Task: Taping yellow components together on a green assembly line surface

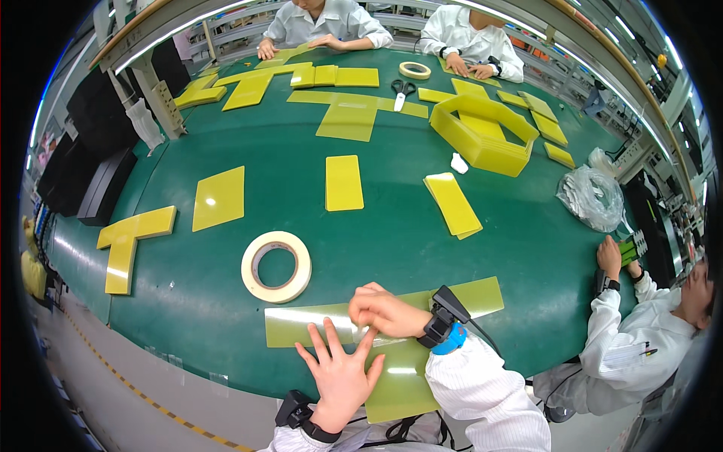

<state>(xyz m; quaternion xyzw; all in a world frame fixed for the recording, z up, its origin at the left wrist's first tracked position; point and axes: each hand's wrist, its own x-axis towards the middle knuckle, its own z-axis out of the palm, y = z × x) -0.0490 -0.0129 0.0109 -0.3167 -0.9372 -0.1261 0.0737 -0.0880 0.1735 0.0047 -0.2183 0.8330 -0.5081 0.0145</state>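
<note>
Directly before me on the table lies a T-shaped layout of translucent yellow plastic sheets, made of a long crosspiece [294, 325] and a stem piece [401, 392] toward my body. My left hand [340, 377] rests with fingers spread, its fingertips on the crosspiece and its thumb by the stem. Over the middle of the crosspiece is my right hand [385, 311], its fingers curled together close to the left hand's index finger. What it pinches, if anything, is hidden. A shiny, paler strip [384, 341] shows at the seam below it. A roll of cream tape [276, 267] lies just beyond.
On the green table [286, 177] are a T-shaped yellow stack [128, 241], loose yellow sheets [345, 183], a yellow hexagonal frame [482, 143], scissors [401, 94] and a clear plastic bag [591, 197]. Two people work opposite; another person [640, 339] sits at the right.
</note>
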